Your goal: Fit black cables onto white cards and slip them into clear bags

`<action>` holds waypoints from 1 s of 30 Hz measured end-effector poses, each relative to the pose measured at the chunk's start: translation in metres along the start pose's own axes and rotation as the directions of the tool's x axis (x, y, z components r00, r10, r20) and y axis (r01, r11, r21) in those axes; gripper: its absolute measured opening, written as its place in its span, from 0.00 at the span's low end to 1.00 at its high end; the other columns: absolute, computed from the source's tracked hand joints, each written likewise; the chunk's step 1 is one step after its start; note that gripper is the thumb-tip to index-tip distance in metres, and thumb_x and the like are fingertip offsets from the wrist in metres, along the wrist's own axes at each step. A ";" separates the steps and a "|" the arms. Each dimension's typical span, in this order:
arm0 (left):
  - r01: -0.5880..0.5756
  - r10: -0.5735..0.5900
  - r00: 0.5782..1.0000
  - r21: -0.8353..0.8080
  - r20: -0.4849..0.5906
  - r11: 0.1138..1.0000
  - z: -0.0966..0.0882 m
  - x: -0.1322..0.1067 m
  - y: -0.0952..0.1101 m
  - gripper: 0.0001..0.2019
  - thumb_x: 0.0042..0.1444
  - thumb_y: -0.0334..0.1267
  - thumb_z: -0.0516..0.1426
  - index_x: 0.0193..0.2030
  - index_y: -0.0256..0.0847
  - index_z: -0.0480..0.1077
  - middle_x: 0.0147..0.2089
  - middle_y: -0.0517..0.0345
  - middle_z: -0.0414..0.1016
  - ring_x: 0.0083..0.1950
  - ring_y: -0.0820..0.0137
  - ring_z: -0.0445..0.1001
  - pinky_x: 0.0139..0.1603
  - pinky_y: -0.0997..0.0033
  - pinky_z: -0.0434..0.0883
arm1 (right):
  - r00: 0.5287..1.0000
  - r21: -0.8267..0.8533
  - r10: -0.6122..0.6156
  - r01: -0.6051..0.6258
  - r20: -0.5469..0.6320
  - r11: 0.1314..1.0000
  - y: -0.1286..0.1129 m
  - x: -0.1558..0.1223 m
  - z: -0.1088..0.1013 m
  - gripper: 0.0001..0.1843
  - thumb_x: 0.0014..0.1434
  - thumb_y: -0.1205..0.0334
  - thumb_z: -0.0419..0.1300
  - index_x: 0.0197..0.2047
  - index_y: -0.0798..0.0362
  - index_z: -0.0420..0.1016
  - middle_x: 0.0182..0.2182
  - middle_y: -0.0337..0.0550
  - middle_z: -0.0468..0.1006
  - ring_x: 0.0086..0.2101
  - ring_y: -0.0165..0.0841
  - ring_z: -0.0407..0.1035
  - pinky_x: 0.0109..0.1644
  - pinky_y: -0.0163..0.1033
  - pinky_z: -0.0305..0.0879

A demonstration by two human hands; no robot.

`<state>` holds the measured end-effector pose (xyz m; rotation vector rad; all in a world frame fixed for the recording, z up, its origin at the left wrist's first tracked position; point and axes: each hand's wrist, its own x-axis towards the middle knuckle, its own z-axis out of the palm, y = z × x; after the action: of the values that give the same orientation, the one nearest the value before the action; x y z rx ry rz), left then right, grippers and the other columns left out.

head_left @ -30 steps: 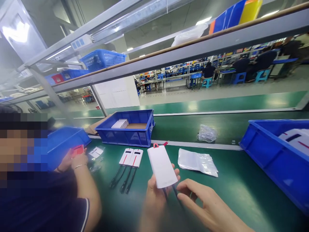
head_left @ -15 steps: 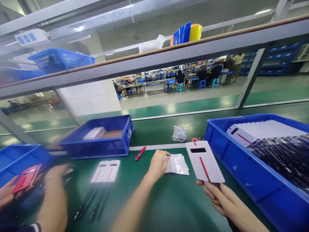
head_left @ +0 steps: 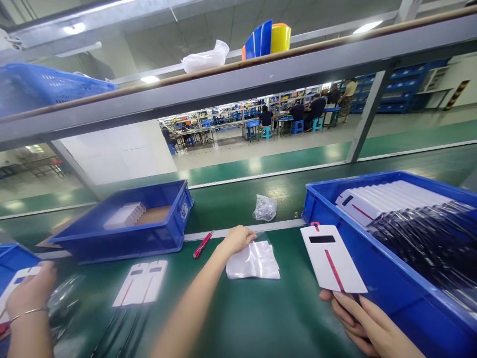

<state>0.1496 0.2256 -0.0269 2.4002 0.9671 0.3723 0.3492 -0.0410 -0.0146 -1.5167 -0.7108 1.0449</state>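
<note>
My right hand [head_left: 367, 323] grips the lower end of a white card-like device [head_left: 331, 258] with a red stripe and a dark window, held upright beside the right blue bin [head_left: 372, 278]. My left hand [head_left: 238, 238] reaches forward, its fingers curled on the top edge of a clear plastic bag [head_left: 253, 261] lying flat on the green belt [head_left: 261, 318]. Two more white devices [head_left: 141, 282] lie side by side to the left, black cables trailing toward me.
The right bin holds rows of white devices [head_left: 383, 199] and dark bagged ones [head_left: 432, 238]. A second blue bin [head_left: 126, 233] stands left. A red cutter [head_left: 203, 244] and crumpled bag [head_left: 264, 208] lie beyond. A co-worker's hand [head_left: 32, 293] works at the far left.
The view swung right. My left hand went from the device to the plastic bag on the belt, and my right hand took over the device and carried it right, beside the bin.
</note>
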 end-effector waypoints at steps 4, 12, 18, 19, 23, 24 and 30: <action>-0.062 0.035 0.974 -0.111 -0.225 0.992 -0.011 -0.030 0.027 0.10 0.66 0.36 0.54 0.42 0.39 0.77 0.48 0.47 0.78 0.55 0.58 0.71 0.60 0.56 0.66 | 0.997 0.013 -0.021 0.020 0.073 1.000 -0.008 0.002 0.003 0.28 0.48 0.30 0.66 0.32 0.49 0.75 0.21 0.30 0.55 0.19 0.26 0.49 0.20 0.33 0.47; -0.062 -0.067 0.977 -0.567 -0.204 0.822 -0.040 -0.134 0.091 0.13 0.66 0.44 0.54 0.37 0.37 0.71 0.30 0.57 0.75 0.29 0.73 0.71 0.31 0.76 0.70 | 0.934 -0.073 -0.297 0.317 0.200 0.946 -0.044 0.010 0.026 0.26 0.57 0.37 0.65 0.41 0.53 0.78 0.21 0.30 0.57 0.23 0.28 0.49 0.26 0.37 0.48; 0.104 -0.197 0.979 -0.711 -0.050 0.696 -0.045 -0.197 0.118 0.14 0.61 0.47 0.59 0.33 0.36 0.70 0.26 0.60 0.71 0.24 0.77 0.67 0.25 0.78 0.66 | 0.872 -0.180 -0.277 0.372 0.404 0.911 -0.061 -0.018 0.063 0.24 0.55 0.41 0.67 0.48 0.49 0.80 0.28 0.37 0.72 0.30 0.35 0.65 0.35 0.39 0.64; 0.119 -0.215 0.976 -0.710 -0.046 0.694 -0.044 -0.205 0.119 0.14 0.61 0.47 0.59 0.33 0.36 0.70 0.26 0.60 0.71 0.24 0.76 0.66 0.24 0.78 0.65 | 0.865 -0.197 -0.255 0.366 0.432 0.909 -0.063 -0.025 0.068 0.22 0.55 0.42 0.67 0.46 0.49 0.81 0.29 0.37 0.73 0.30 0.35 0.66 0.34 0.38 0.65; 0.153 -0.277 0.959 -0.721 -0.056 0.676 -0.042 -0.229 0.121 0.14 0.61 0.46 0.59 0.32 0.36 0.70 0.26 0.60 0.71 0.24 0.76 0.66 0.25 0.77 0.64 | 0.840 -0.215 -0.236 0.379 0.489 0.900 -0.069 -0.049 0.085 0.18 0.58 0.43 0.65 0.34 0.51 0.79 0.26 0.37 0.74 0.27 0.32 0.66 0.31 0.35 0.65; 0.153 -0.287 0.956 -0.726 -0.064 0.670 -0.041 -0.233 0.120 0.13 0.61 0.45 0.59 0.32 0.37 0.70 0.26 0.60 0.71 0.24 0.76 0.66 0.25 0.77 0.64 | 0.832 -0.213 -0.244 0.390 0.499 0.896 -0.070 -0.053 0.088 0.19 0.58 0.42 0.64 0.32 0.51 0.78 0.25 0.37 0.73 0.27 0.32 0.65 0.31 0.35 0.65; 0.146 -0.325 0.941 -0.759 -0.091 0.635 -0.036 -0.245 0.113 0.12 0.61 0.44 0.59 0.32 0.37 0.71 0.24 0.61 0.70 0.25 0.76 0.65 0.26 0.77 0.62 | 0.812 -0.221 -0.275 0.435 0.515 0.873 -0.065 -0.059 0.099 0.23 0.57 0.39 0.64 0.26 0.52 0.73 0.23 0.35 0.68 0.25 0.30 0.62 0.28 0.33 0.62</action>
<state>0.0243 -0.0031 0.0515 1.4712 0.9602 0.7781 0.2418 -0.0357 0.0619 -1.3263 -1.5269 1.0368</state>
